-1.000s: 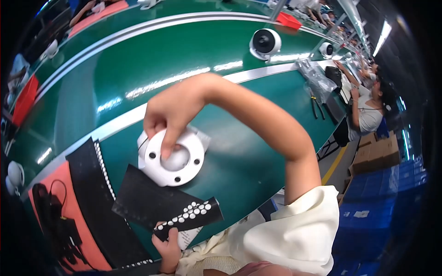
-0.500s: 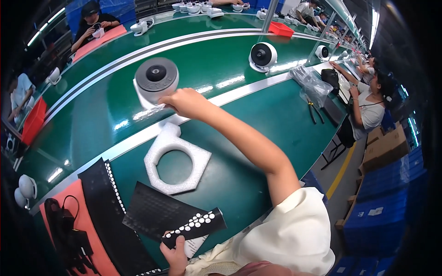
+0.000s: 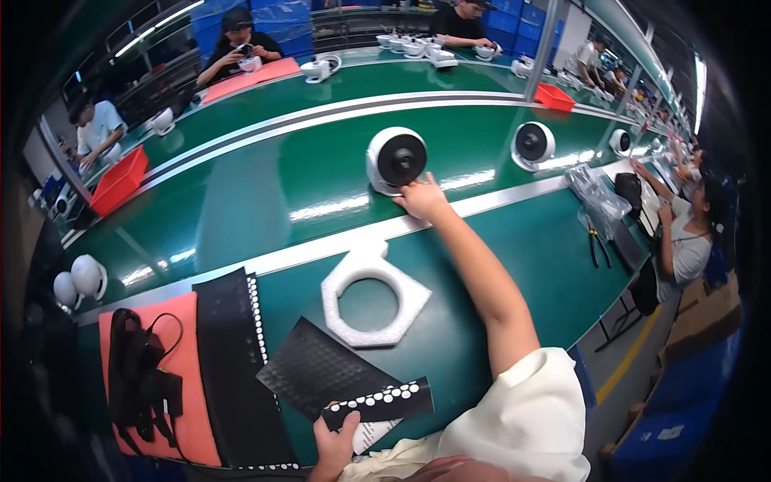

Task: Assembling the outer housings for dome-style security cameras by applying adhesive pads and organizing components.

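Observation:
On the green belt stands a white, ball-shaped camera-like device [image 3: 373, 165] with a round black front. The fingers of my right hand [image 3: 424, 199] close on its white base, one finger raised beside it; the grip is partly hidden. Low in the view, my left hand [image 3: 333, 440] pinches a black strip with white round stickers [image 3: 381, 399]. A printed white paper [image 3: 374, 435] shows under that strip. Beyond it lies a black dimpled sheet [image 3: 321, 365], partly covered by the strip. A white foam ring [image 3: 414, 309] rests flat on the green table between my hands.
Left lie an orange mat [image 3: 193, 386] with a black cabled adapter [image 3: 144, 377] and a long black sheet [image 3: 233, 361]. Pliers [image 3: 595, 241] and a plastic bag [image 3: 598, 193] are at right. Another round device [image 3: 534, 146] stands farther along the belt; co-workers sit around.
The view has swung left. My right hand and the round device have shifted rightward along the belt, and the device's front looks darker. My left hand keeps hold of the stickered strip.

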The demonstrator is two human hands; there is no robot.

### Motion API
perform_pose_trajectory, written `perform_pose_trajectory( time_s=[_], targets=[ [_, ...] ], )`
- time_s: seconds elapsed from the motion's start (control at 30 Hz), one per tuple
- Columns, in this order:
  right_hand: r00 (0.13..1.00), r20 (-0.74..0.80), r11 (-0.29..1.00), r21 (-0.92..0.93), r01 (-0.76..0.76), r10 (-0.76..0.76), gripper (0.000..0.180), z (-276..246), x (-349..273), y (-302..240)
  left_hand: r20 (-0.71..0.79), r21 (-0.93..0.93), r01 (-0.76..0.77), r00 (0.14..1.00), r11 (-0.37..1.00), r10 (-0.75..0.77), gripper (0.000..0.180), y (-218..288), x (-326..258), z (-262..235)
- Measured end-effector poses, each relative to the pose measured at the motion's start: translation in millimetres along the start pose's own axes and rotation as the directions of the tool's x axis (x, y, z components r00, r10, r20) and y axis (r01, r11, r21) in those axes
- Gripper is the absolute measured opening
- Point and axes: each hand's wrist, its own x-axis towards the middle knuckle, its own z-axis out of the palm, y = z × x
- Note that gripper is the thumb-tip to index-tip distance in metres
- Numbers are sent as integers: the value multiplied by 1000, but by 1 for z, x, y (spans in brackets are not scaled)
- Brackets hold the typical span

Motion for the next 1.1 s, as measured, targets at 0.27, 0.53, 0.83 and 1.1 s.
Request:
perform_pose_trajectory(
  time_s=[0.27, 0.53, 0.83, 1.1],
  targets=[
    [876, -111, 750, 473, 461, -469, 36, -123, -108, -92, -18, 86, -73, 997, 994, 75, 11, 19, -1, 6],
    [452, -215, 309, 479, 821, -866, 30, -101, -193, -173, 112, 181, -217, 974, 959, 199, 18, 12, 1, -9],
    [465, -248, 232, 616, 753, -850, 26, -45, -202, -181, 182, 135, -228, 962, 964, 202, 31, 7, 3, 2],
    [427, -293, 214, 551, 807, -856, 21, -42, -202, -181, 130, 510, -188, 981, 839, 141, 49, 3, 4, 6]
  ],
)
